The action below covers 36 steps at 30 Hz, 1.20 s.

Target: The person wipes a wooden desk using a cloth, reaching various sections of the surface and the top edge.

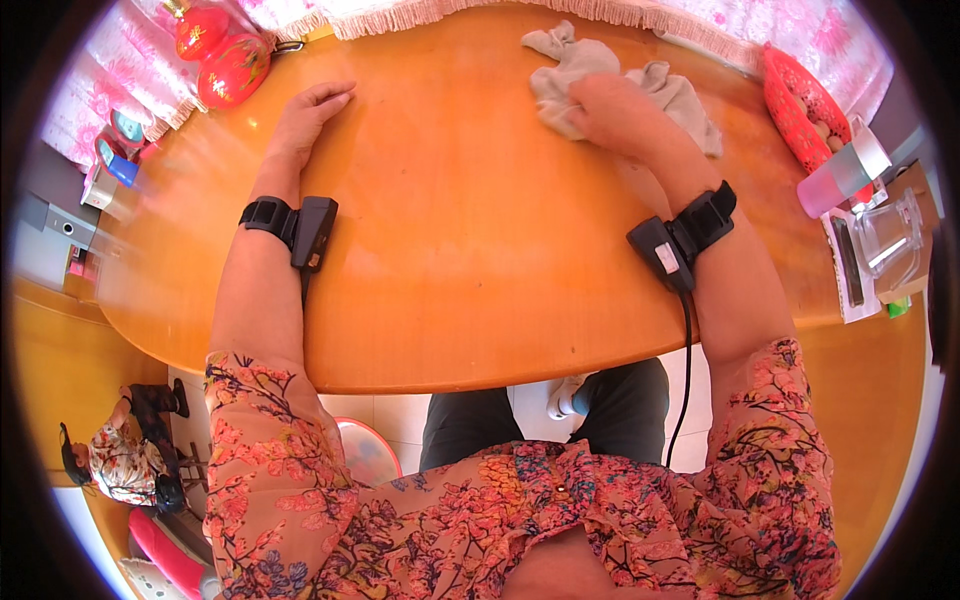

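Note:
My right hand grips a crumpled beige cloth against the orange-brown wooden tabletop, towards its far right side. Part of the cloth spreads out beyond the hand and to its right. The hand is slightly blurred, and its fingertips are hidden in the fabric. On the far left of the table, my left hand rests on its side with loosely bent fingers and holds nothing. Each forearm wears a black strapped device, the left one and the right one; a cable hangs from the right device.
Red gourd ornaments stand at the far left edge by a pink floral curtain. At the right are a red woven basket, a pink-and-clear bottle and a clear pitcher. Another person sits at the lower left.

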Available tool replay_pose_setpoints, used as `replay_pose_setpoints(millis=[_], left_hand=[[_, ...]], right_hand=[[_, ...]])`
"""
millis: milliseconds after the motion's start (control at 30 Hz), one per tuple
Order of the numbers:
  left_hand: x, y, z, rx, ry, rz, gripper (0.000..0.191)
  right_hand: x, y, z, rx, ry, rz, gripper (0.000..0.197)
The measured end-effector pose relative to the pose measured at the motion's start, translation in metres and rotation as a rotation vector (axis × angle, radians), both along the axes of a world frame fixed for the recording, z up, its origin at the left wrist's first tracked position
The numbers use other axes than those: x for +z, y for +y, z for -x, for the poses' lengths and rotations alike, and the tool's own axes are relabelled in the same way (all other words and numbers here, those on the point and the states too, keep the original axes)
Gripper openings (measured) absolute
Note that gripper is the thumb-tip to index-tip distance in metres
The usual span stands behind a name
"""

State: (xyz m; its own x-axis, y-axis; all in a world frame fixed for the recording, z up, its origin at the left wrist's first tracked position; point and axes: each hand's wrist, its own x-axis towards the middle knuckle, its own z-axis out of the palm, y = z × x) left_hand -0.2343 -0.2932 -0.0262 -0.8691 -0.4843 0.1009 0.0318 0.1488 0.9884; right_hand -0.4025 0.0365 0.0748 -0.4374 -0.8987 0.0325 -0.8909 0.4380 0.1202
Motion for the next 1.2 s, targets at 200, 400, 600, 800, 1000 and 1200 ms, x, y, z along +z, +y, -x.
replay_pose_setpoints(millis=[200, 400, 600, 800, 1000, 1200], left_hand=[[0.000, -0.001, -0.003, 0.006, -0.019, -0.020, 0.026], [0.007, 0.011, -0.004, 0.018, -0.033, 0.054, 0.026], [0.014, 0.017, -0.007, 0.049, -0.054, 0.069, 0.029], [0.037, 0.035, -0.004, -0.138, 0.006, 0.194, 0.036], [0.077, 0.082, 0.008, -0.342, -0.044, 0.334, 0.044], [0.078, 0.188, 0.009, -0.609, -0.089, 0.942, 0.082]], right_hand=[[0.001, -0.015, -0.058, 0.460, -0.893, 0.318, 0.021], [0.007, -0.008, -0.024, 0.038, -0.711, 0.536, 0.029], [-0.010, -0.011, -0.025, 0.253, -0.692, 0.210, 0.035], [-0.015, -0.014, -0.014, 0.132, -0.813, 0.779, 0.029], [-0.025, -0.011, 0.019, -0.142, -0.601, 1.096, 0.021], [-0.028, -0.010, 0.031, -0.143, -0.497, 1.282, 0.020]])
